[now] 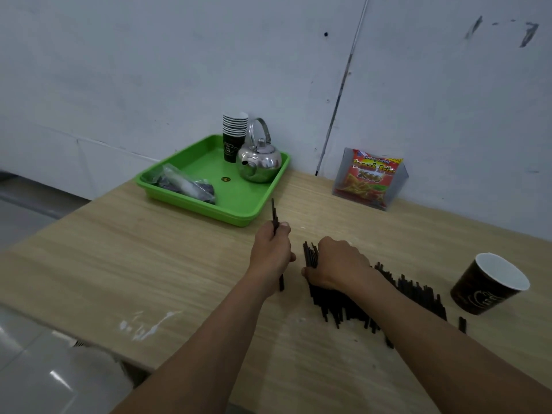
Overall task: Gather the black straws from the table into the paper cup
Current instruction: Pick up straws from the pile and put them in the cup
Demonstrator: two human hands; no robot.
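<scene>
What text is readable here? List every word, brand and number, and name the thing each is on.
"French Fries": red letters on the snack packet.
"2000": below it, same packet.
Small line at the packet's top: too blurred to read.
Pale logo on the paper cup: unreadable.
Pale print on the stacked cups: too small.
Gold sticker in the green tray: too small.

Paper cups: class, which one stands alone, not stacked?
The dark paper cup right of the black straws, directly on the table; the others are nested in a stack on the green tray.
</scene>
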